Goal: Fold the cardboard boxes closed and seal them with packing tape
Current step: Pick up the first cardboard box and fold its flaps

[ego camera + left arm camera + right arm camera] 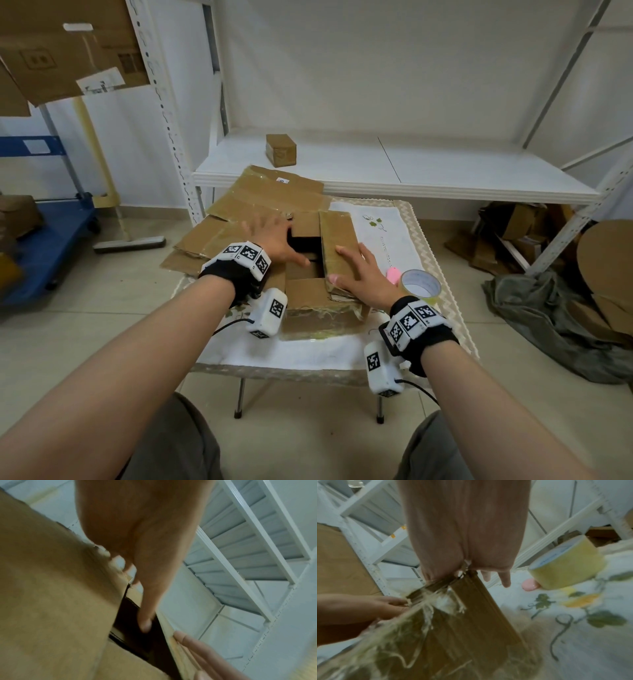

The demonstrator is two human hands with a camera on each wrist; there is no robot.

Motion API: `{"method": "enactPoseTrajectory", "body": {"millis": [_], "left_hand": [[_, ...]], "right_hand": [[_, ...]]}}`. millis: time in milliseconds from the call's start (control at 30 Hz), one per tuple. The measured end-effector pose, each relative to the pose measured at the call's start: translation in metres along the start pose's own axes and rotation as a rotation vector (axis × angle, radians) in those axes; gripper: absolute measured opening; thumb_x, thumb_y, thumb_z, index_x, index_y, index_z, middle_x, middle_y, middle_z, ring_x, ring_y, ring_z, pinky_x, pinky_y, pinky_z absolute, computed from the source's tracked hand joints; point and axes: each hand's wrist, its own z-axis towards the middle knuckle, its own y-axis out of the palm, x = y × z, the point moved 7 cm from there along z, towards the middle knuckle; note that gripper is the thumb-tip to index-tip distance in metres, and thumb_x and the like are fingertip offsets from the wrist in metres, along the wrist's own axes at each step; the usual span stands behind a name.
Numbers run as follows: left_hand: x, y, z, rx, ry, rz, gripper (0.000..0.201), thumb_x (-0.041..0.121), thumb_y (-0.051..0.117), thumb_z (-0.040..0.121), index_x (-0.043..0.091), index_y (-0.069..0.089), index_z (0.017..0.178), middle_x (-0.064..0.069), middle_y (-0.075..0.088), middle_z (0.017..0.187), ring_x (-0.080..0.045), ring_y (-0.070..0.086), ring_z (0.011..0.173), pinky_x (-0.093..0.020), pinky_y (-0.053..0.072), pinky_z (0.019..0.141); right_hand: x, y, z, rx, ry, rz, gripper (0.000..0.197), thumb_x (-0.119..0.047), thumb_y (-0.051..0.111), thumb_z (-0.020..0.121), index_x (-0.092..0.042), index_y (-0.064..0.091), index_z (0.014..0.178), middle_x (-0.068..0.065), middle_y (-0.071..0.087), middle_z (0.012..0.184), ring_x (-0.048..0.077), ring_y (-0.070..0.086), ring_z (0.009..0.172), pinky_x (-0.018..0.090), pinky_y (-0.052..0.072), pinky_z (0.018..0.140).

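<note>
Two hands work one cardboard box [322, 301] in the head view, which sits on the desk [308, 353] straight ahead and close in. The right flap [339, 250] runs lengthwise away from the body, and the right hand [363, 277] lies flat on it with straight fingers, holding it down. The left hand [274, 236] is spread, fingers straight, over the left side of the box, its thumb reaching across the dark gap [305, 243] between the flaps. That gap lies between the hands, so closing it looks like a matter of bringing the left side inward to meet the right flap. The tape roll [420, 284] stands just right of the right hand, so that hand is nearer to it.

From the left wrist, the left hand [137, 534] hovers open over brown cardboard, one finger pointing into the dark gap [137, 635]; fingertips [187, 639] of the other hand press the far flap edge.

From the right wrist, the right hand [465, 534] rests flat on the flap [479, 615], whose corner carries torn old tape. The tape roll [568, 563] stands on the flowered cloth [573, 628] nearby.
</note>
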Motion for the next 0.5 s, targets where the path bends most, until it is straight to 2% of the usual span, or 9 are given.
{"method": "enactPoseTrajectory", "body": {"millis": [67,133,200,267,300,367,433,467,500], "left_hand": [[-0.020,-0.019,-0.007,0.137,-0.177,-0.099,0.085,0.063,0.072,0.073,0.013,0.049,0.137,-0.017,0.041,0.150,-0.040,0.034,0.141,-0.058,0.021,0.117],[-0.025,-0.032,-0.014,0.161,-0.167,-0.276,0.060,0.049,0.069,0.084,0.007,0.057,0.125,-0.012,0.058,0.128,-0.034,0.053,0.123,-0.041,0.041,0.104],[-0.020,-0.040,-0.022,0.127,-0.156,-0.463,0.046,0.031,0.064,0.094,0.005,0.054,0.132,-0.016,0.056,0.133,-0.032,0.053,0.122,-0.035,0.043,0.095],[-0.010,-0.048,-0.031,0.104,-0.139,-0.655,0.052,0.030,0.055,0.100,0.010,0.041,0.146,-0.015,0.049,0.143,-0.031,0.052,0.123,-0.036,0.046,0.092],[-0.003,-0.049,-0.034,0.085,-0.105,-0.710,0.052,0.031,0.050,0.102,0.013,0.037,0.149,-0.012,0.050,0.141,-0.028,0.054,0.118,-0.034,0.049,0.088],[0.018,-0.045,-0.039,0.005,-0.002,-0.686,0.037,0.029,0.041,0.105,0.016,0.048,0.139,-0.007,0.058,0.118,-0.021,0.058,0.101,-0.032,0.051,0.083],[0.040,-0.032,-0.038,-0.079,0.099,-0.536,0.030,0.029,0.034,0.106,0.014,0.059,0.102,-0.003,0.058,0.093,-0.017,0.059,0.087,-0.034,0.049,0.086],[0.050,-0.025,-0.038,-0.107,0.134,-0.449,0.035,0.030,0.032,0.107,0.013,0.061,0.095,-0.005,0.060,0.093,-0.019,0.061,0.093,-0.035,0.046,0.093],[0.057,-0.016,-0.035,-0.132,0.154,-0.364,0.038,0.033,0.031,0.108,0.012,0.063,0.107,-0.009,0.064,0.110,-0.025,0.060,0.112,-0.037,0.041,0.103]], "right_hand": [[0.001,0.004,-0.001,-0.031,-0.008,0.064,0.070,-0.038,0.064,0.097,-0.033,0.028,0.156,0.009,0.011,0.166,0.023,0.007,0.155,0.038,0.014,0.123],[0.001,0.004,-0.001,-0.027,-0.013,0.078,0.070,-0.036,0.063,0.098,-0.029,0.026,0.157,0.009,0.020,0.162,0.023,0.018,0.151,0.031,0.017,0.118],[0.001,0.004,0.000,-0.027,-0.008,0.075,0.070,-0.035,0.063,0.098,-0.028,0.026,0.158,0.009,0.023,0.161,0.022,0.023,0.149,0.029,0.019,0.115],[0.002,0.004,0.001,-0.028,-0.001,0.087,0.070,-0.035,0.063,0.098,-0.028,0.026,0.157,0.009,0.023,0.161,0.023,0.024,0.148,0.031,0.020,0.117],[0.002,0.004,0.002,-0.026,0.001,0.096,0.070,-0.035,0.063,0.098,-0.028,0.026,0.157,0.008,0.023,0.160,0.022,0.025,0.148,0.032,0.021,0.118],[0.004,0.004,0.002,-0.017,0.005,0.112,0.070,-0.034,0.063,0.098,-0.028,0.027,0.157,0.007,0.024,0.160,0.022,0.026,0.148,0.031,0.022,0.117],[0.003,0.005,0.002,-0.015,0.004,0.116,0.071,-0.033,0.064,0.098,-0.026,0.027,0.157,0.008,0.025,0.159,0.022,0.028,0.147,0.032,0.023,0.118],[0.003,0.005,0.002,-0.015,0.006,0.116,0.071,-0.032,0.064,0.098,-0.026,0.027,0.158,0.008,0.025,0.159,0.022,0.028,0.147,0.033,0.023,0.119],[0.003,0.005,0.003,-0.016,0.011,0.112,0.071,-0.033,0.063,0.098,-0.026,0.027,0.158,0.008,0.025,0.159,0.022,0.029,0.146,0.034,0.024,0.119]]}}
